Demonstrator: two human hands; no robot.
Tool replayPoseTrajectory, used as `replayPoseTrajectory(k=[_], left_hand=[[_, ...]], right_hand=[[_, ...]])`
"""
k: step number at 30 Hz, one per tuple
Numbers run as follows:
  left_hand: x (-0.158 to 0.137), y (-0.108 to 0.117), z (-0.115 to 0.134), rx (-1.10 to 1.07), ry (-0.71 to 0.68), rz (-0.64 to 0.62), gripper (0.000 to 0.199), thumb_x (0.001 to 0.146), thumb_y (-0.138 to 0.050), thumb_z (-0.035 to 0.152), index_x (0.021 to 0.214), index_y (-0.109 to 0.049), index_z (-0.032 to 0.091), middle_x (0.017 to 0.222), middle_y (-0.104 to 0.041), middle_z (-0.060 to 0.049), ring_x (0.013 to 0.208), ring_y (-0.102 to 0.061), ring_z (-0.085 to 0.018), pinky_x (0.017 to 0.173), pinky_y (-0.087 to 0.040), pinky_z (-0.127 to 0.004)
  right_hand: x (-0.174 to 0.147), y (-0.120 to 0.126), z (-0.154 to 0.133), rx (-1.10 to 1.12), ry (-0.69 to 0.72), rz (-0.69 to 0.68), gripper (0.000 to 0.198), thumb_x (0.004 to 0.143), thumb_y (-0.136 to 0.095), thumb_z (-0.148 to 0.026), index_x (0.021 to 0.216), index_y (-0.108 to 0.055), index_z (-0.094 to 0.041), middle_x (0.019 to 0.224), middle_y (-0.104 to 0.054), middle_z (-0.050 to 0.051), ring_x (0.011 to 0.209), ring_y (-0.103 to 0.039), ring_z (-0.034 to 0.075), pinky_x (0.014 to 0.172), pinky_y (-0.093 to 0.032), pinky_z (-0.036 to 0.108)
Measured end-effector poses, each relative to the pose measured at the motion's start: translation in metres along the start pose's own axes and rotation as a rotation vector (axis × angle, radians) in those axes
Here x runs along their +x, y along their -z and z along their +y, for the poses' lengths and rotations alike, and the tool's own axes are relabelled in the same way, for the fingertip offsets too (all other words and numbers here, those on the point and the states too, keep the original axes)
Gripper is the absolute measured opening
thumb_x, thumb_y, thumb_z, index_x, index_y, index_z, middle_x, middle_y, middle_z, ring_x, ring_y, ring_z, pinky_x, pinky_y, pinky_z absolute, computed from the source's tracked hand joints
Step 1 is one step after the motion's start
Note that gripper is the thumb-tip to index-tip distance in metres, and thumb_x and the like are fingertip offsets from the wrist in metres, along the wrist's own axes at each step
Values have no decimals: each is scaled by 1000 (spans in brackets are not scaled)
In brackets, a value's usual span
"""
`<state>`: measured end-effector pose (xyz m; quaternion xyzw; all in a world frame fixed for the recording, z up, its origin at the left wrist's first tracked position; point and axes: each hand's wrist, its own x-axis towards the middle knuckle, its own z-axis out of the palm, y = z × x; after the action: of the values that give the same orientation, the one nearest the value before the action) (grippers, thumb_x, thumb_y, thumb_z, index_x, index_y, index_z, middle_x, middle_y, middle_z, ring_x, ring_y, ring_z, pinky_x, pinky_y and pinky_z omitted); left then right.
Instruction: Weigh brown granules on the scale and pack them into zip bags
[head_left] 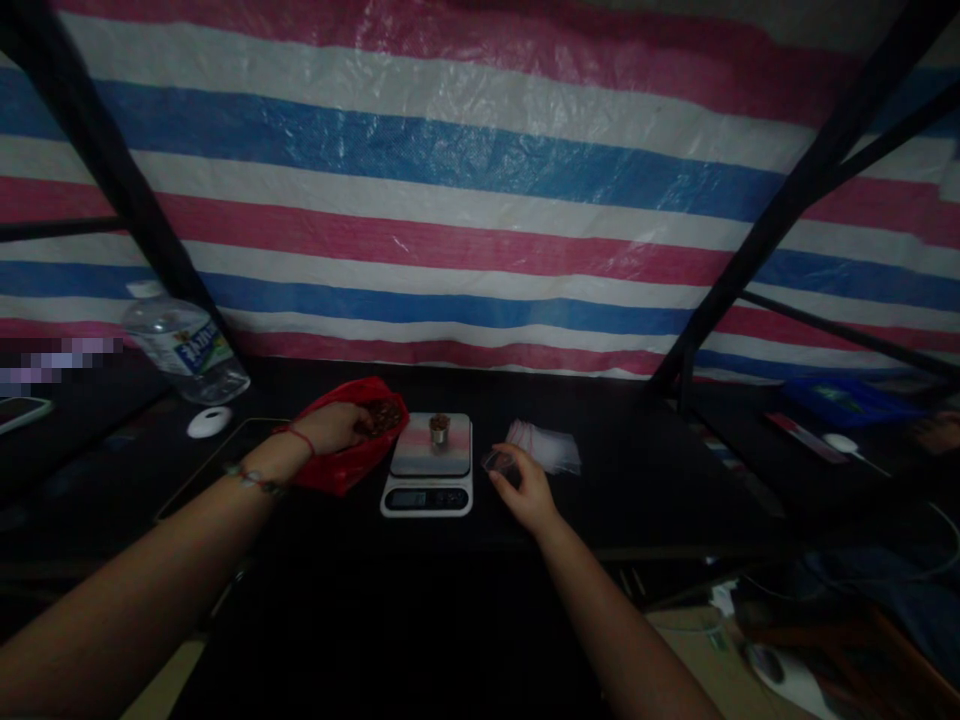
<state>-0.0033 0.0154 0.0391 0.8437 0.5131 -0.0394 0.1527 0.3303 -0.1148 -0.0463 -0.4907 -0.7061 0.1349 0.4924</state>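
My left hand (337, 428) reaches into an open red plastic bag (330, 472) holding many small brown pieces (385, 415). Its fingers are drawn together and their tips are hidden among the pieces. Right of the bag stands a white digital kitchen scale (427, 505), its display lit but unreadable. A small metal cup (439, 435) filled with similar brown pieces sits on the weighing plate. My right hand (527, 488), beside the scale, pinches what looks like a small clear plastic bag (498, 462) between thumb and fingers. Behind it lies a stack of clear zip bags (551, 448).
A clear plastic bottle (187, 345) and a white mouse-shaped object (209, 422) are at the left. Dark metal posts (750, 235) frame the black table against a striped tarp (450, 200). At the right are a blue tray (847, 402) and another person's hand (941, 430).
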Motion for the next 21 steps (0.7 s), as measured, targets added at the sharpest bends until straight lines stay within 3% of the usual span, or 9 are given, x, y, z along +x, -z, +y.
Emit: replayPoseTrajectory(k=[7, 13, 21], left_hand=[[-2, -2, 4, 29, 30, 60, 24, 70, -52, 27, 82, -71, 18, 86, -69, -7, 76, -62, -21, 72, -44, -30], [-6, -4, 11, 37, 71, 2, 24, 69, -57, 31, 83, -71, 18, 84, -70, -9, 73, -63, -24, 72, -46, -35], [-3, -5, 7, 10, 43, 197, 21, 69, -54, 25, 79, -71, 20, 83, -70, -8, 71, -63, -23, 70, -46, -33]], right_hand=[[-1, 1, 0, 5, -6, 6, 35, 80, -60, -31, 113, -57, -20, 107, -65, 9, 97, -62, 23, 88, -49, 40], [-1, 1, -1, -12, -5, 3, 35, 79, -60, -31, 112, -57, -20, 106, -66, 9, 97, -62, 23, 89, -49, 40], [-1, 1, -2, -11, 5, 5, 35, 79, -60, -31, 113, -57, -21, 107, -66, 9, 98, -62, 23, 89, -50, 40]])
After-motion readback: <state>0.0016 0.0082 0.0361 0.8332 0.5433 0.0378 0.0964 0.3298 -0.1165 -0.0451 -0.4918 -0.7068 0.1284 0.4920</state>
